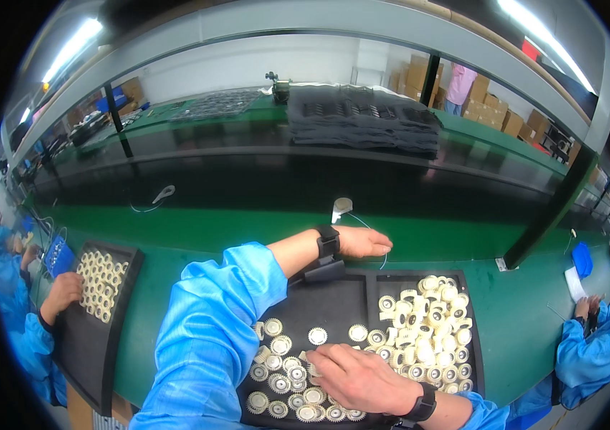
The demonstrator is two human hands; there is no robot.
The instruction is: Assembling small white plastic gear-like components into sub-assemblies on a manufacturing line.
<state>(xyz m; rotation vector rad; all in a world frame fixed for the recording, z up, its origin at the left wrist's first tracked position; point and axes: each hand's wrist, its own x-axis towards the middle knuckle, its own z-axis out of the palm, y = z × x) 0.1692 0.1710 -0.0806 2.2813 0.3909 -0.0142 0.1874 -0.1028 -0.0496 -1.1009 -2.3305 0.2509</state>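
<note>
My left hand reaches across above the far edge of a black divided tray. Its fingers are stretched out to the right, with nothing visible in them. Beside it are a small white piece with a round cream top and a thin pale cord. My right hand is low over the tray's left section, fingers bent together at a cream gear, mostly covered by the fingertips. Loose cream toothed gears lie around that hand. More gears are heaped in the right section.
A second black tray with cream gears stands at left, a co-worker's hand at it. Another person sits at right. Behind the green bench stands a dark shelf with stacked black sheets. A dark post rises at right.
</note>
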